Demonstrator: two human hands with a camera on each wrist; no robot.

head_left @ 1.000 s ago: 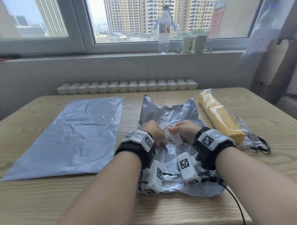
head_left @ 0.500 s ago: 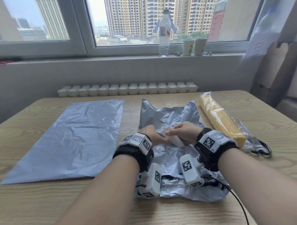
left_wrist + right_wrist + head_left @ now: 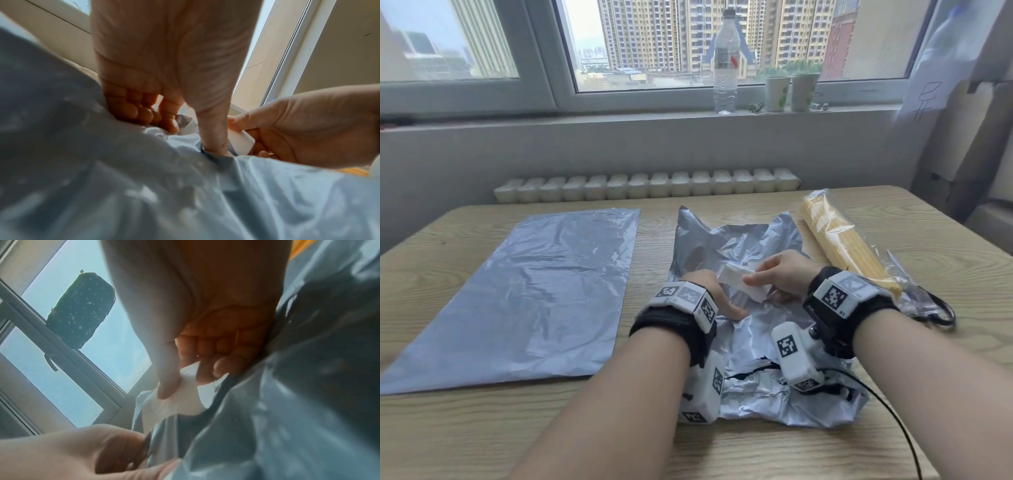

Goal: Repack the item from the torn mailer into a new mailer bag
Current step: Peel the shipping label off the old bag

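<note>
At my desk (image 3: 825, 455), my right hand (image 3: 779, 274) pinches a small white item (image 3: 739, 282) between thumb and fingers (image 3: 205, 368), just above the crumpled torn mailer (image 3: 756, 394). My left hand (image 3: 709, 291) presses curled fingers (image 3: 131, 110) into that mailer's grey film. The flat new mailer bag (image 3: 534, 294) lies to the left, apart. A clear-wrapped yellow bundle (image 3: 842, 243) crowds the right; a water bottle (image 3: 725, 65) and two paper cups (image 3: 791, 92) line the sill.

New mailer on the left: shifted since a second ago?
No. The new mailer lies flat with its far right corner just as near the table back edge and the torn mailer.
</note>
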